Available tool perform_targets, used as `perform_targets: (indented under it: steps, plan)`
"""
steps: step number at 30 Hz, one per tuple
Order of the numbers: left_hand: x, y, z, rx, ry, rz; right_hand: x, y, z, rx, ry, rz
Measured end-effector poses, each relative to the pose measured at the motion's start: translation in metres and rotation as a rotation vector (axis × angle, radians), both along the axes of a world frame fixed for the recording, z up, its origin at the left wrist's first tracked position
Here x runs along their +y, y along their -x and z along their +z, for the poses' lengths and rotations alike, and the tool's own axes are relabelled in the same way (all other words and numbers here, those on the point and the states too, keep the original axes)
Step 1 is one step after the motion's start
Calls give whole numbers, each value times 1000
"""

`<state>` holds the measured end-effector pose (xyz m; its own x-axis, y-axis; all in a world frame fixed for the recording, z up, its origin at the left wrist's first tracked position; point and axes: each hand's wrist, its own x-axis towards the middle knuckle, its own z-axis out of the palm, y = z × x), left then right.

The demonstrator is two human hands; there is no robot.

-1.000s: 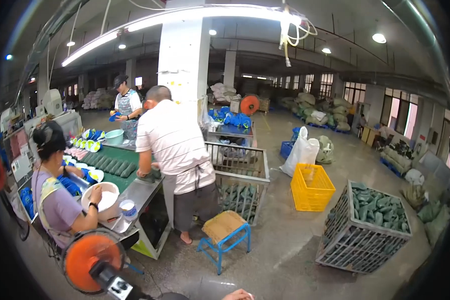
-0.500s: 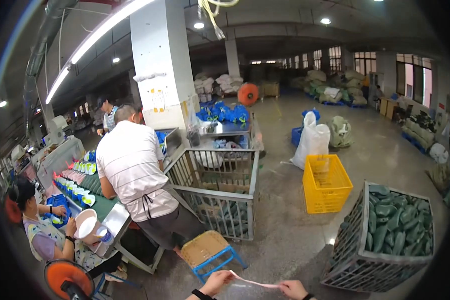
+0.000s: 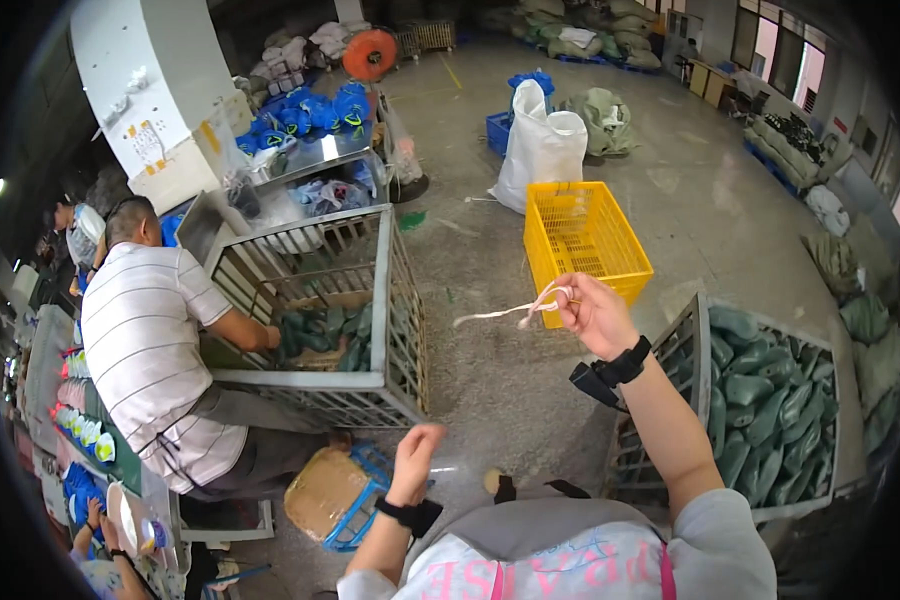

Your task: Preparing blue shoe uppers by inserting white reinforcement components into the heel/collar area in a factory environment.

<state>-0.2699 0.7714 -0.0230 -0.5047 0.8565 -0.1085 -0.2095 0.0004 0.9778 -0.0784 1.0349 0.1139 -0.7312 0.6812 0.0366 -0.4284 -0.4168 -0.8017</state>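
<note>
The right hand [image 3: 597, 318] is pinching a thin pale strip [image 3: 500, 314] between narrowed fingers, the strip hanging in the air in front of the yellow crate [image 3: 620, 235] and the floor [image 3: 470, 270] left of it. Its long axis is running nearly level across the view — the loose end is pointing left and dipping slightly, while the other part is looping at the fingers. The left hand [image 3: 415, 462] is hovering apart from the strip, near the stool [image 3: 325, 495] — I cannot tell whether its blurred fingers are closing on anything.
</note>
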Motion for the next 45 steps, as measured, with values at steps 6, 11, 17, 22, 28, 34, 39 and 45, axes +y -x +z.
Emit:
perform_targets:
  steps: [6,11,17,22,28,34,39,45]
  plan:
    - [204,28,61,704,-320,-311,108,25,-43,-172,-87,59]
    - [347,65,4,725,-237,-577,184,93,-94,-406,-751,623]
    - [432,133,2,540,69,-790,303,176,-95,-503,-1179,925]
    - [483,206,-17,508,314,-653,389,283,-109,-453,-1060,986]
    - [558,283,-104,812,-6,235,453,420,-140,-300,-1036,1107]
    - [664,420,-57,290,-160,-65,561,552,-88,-385,-864,1123]
    - [723,503,-17,192,168,-165,664,640,-98,-370,-570,647]
    - [785,628,-7,110,-9,167,749,728,-167,-571,-494,769]
